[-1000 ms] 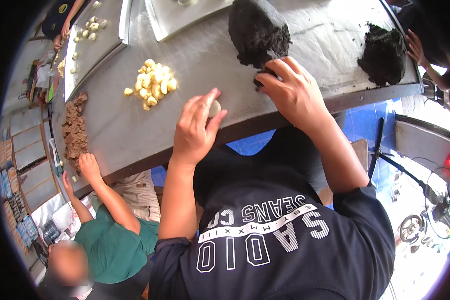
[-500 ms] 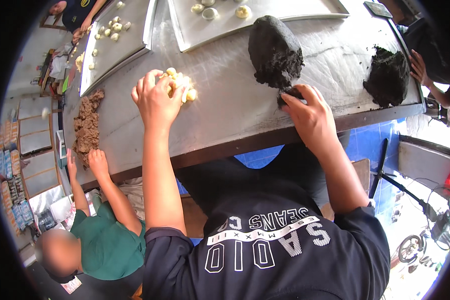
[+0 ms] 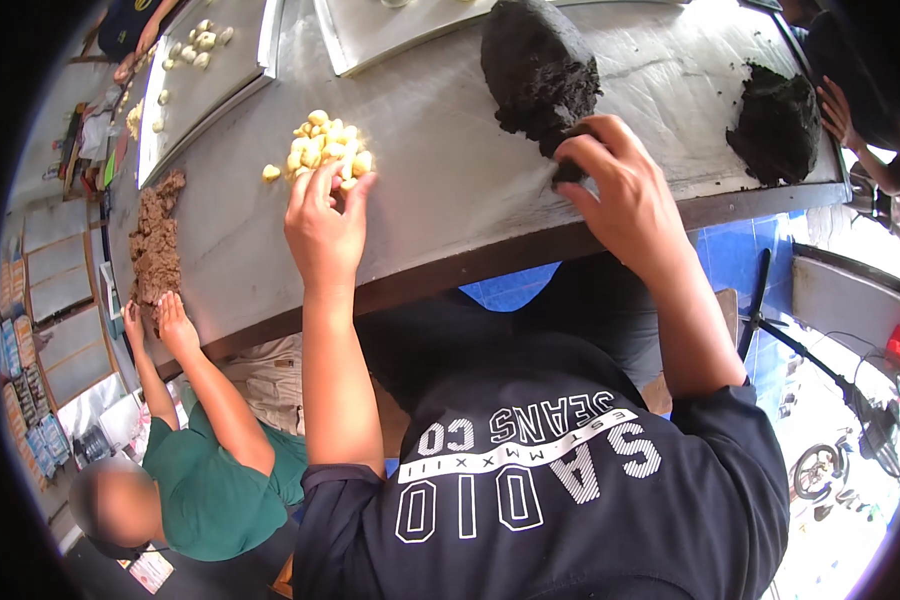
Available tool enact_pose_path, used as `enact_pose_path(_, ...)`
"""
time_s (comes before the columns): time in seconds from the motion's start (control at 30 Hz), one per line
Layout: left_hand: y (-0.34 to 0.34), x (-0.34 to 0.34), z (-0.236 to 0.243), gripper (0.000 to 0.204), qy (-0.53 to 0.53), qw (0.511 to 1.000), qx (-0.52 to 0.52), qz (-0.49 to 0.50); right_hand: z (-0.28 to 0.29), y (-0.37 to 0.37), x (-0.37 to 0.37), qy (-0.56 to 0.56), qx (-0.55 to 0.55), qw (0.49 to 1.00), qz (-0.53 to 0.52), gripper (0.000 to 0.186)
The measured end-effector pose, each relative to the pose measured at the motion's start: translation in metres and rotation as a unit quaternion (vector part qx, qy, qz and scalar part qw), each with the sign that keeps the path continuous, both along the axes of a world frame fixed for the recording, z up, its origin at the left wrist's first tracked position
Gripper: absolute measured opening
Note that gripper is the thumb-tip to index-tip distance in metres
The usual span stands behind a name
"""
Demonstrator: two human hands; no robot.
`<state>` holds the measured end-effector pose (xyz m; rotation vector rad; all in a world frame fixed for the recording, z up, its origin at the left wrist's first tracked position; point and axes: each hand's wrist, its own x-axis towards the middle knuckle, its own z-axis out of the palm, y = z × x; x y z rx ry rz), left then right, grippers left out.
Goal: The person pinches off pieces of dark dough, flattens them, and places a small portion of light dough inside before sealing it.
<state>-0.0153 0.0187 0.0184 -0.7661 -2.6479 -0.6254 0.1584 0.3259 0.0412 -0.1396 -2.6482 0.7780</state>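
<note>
Pale dough balls (image 3: 322,152) (steel table (image 3: 440,170))

Small blue-and-white packets (image 3: 15,385) stand in rows along the far left rim, beside pale rectangular panels. A white printed card (image 3: 152,570) lies at the lower left, below the green-shirted person.

Brushed metal tabletop (image 3: 450,170), dull sheen; black dough lump (image 3: 538,65) matt and crumbly; pale yellow balls (image 3: 322,150) smooth; brown dough (image 3: 155,240) coarse.
</note>
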Motion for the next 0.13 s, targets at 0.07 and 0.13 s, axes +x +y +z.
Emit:
enact_pose_path(0.07,-0.004,-0.003,-0.001,0.030,-0.050,0.998,0.017,0.015,-0.001,0.004,0.008,-0.059,-0.006,0.997,-0.046,0.035)
enact_pose_path(0.13,-0.008,0.011,-0.007,0.028,-0.049,0.992,0.101,-0.057,-0.020,0.001,0.012,-0.055,0.019,0.998,-0.006,0.038)
